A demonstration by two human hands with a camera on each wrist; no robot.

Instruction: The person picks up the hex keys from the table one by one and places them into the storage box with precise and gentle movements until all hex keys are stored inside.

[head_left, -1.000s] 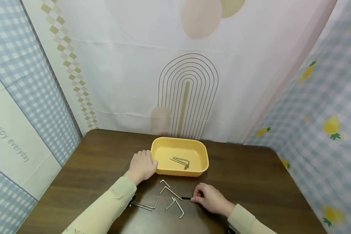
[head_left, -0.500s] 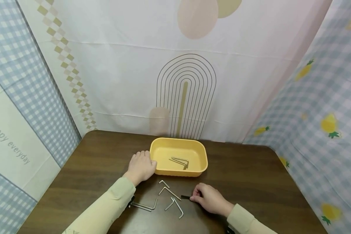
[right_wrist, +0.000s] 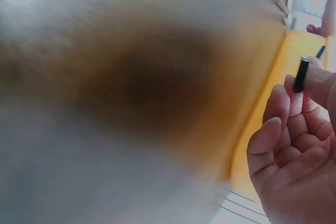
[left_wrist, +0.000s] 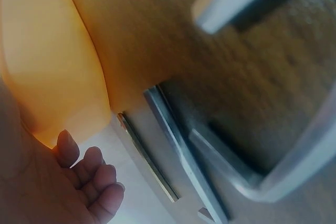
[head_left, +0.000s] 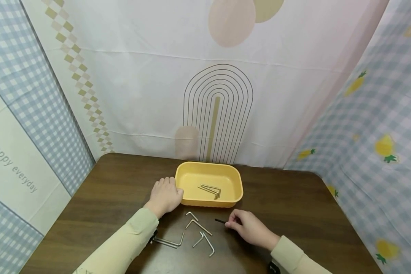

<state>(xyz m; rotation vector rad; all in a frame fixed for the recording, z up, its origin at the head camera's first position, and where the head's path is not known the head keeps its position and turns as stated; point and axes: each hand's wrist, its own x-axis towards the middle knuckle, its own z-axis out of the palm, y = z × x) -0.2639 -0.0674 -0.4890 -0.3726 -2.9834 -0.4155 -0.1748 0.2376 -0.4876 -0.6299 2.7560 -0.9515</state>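
Note:
At the left end of the yellow tray [head_left: 207, 203], my left hand [head_left: 165, 194] rests with its thumb at the rim. Its fingers are loosely curled beside the tray in the left wrist view. My right hand [head_left: 248, 227] pinches a short black hex key [head_left: 220, 220] between thumb and fingertips, to the right of the loose hex keys and in front of the tray. One end of that key faces the camera in the right wrist view. Several hex keys [head_left: 212, 187] lie inside the tray. A copper-toned hex key [head_left: 203, 227] lies on the table between my hands.
Around the copper-toned key lie a small hex key [head_left: 193, 215], a silver hex key [head_left: 209, 242] with a shorter one against it, and a pair of long hex keys [head_left: 168, 241] near my left sleeve. A patterned cloth [head_left: 140, 95] hangs behind the dark wooden table [head_left: 287, 205].
My right hand has lifted the black hex key away from the copper-toned key's end and moved it slightly up and right, toward the tray. My left hand stays at the tray.

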